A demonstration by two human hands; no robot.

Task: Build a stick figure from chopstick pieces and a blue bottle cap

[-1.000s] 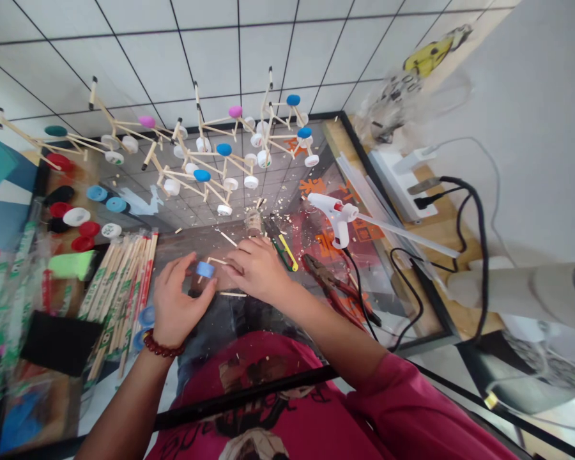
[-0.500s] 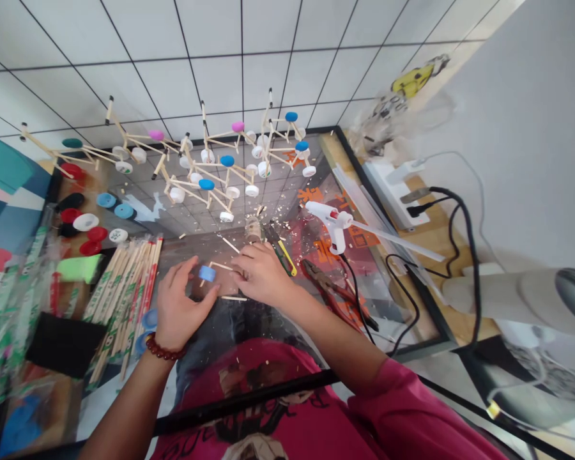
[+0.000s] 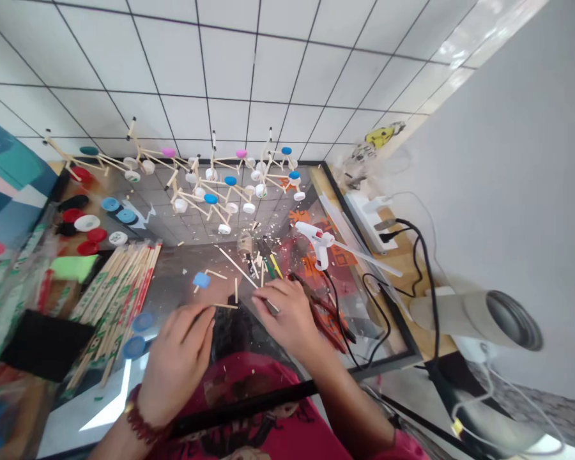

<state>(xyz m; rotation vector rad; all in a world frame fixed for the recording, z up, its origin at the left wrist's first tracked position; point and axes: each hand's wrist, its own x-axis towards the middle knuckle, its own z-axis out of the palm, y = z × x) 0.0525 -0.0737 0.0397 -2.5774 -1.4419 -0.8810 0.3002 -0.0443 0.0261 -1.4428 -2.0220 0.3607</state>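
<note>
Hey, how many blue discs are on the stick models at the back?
4. One blue disc is at the right rear, another just in front; a third sits nearer the middle, the fourth left of and before it. None looks hidden.

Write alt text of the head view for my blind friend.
A person's left hand is at one end of a short wooden stick over a shiny table; the right hand is beside a longer stick. Beyond them are a blue piece, a white glue gun and white-wheeled stick models.

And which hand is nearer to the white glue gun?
The right hand, below and slightly left of the white glue gun in the picture; the left hand is farther off, lower left.
</note>
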